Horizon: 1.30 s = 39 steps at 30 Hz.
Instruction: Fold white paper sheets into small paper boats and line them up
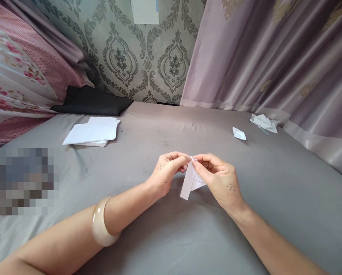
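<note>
A small folded piece of white paper (189, 182) hangs above the grey bed sheet (165, 236) in the middle of the view. My left hand (166, 172) pinches its top corner from the left, fingers closed. My right hand (219, 178) pinches the same top edge from the right, fingers curled over the paper. The fingertips of both hands meet at the paper's tip. A pale bangle (102, 225) sits on my left wrist.
A stack of white paper sheets (92, 132) lies at the back left beside a black cushion (92, 101). A small folded paper boat (239, 133) and more folded paper (264, 122) lie at the back right. Curtains (274, 57) hang on the right, patterned wallpaper behind.
</note>
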Each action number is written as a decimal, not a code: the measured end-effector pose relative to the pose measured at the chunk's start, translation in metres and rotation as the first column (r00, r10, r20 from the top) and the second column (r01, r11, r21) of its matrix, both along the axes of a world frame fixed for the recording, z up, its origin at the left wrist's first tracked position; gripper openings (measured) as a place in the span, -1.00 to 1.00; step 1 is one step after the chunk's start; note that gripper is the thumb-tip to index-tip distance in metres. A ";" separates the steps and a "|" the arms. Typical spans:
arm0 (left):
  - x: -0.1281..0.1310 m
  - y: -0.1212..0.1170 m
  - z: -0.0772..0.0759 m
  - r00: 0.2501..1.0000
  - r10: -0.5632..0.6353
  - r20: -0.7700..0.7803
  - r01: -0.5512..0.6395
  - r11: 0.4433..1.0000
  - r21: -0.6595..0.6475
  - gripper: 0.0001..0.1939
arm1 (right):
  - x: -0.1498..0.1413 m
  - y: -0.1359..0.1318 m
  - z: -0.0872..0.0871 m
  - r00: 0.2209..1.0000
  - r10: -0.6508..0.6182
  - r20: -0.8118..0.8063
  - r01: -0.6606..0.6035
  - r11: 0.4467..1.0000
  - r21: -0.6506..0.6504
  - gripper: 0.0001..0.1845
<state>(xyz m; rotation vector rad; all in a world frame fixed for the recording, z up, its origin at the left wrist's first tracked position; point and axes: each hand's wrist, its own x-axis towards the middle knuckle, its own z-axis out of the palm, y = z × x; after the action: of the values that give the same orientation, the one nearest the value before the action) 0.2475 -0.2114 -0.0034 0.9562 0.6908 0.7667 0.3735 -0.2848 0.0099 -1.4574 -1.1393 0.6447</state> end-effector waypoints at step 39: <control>-0.002 0.013 -0.005 0.995 -0.067 -0.069 0.072 0.995 0.073 -0.75 | 0.012 0.002 -0.001 1.000 0.006 0.013 -0.004 0.989 -0.145 -0.70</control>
<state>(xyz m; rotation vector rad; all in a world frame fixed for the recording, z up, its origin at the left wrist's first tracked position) 0.2451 -0.1979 -0.0088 1.0736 0.6866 0.7061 0.3856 -0.2832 0.0086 -1.5837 -1.1256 0.7349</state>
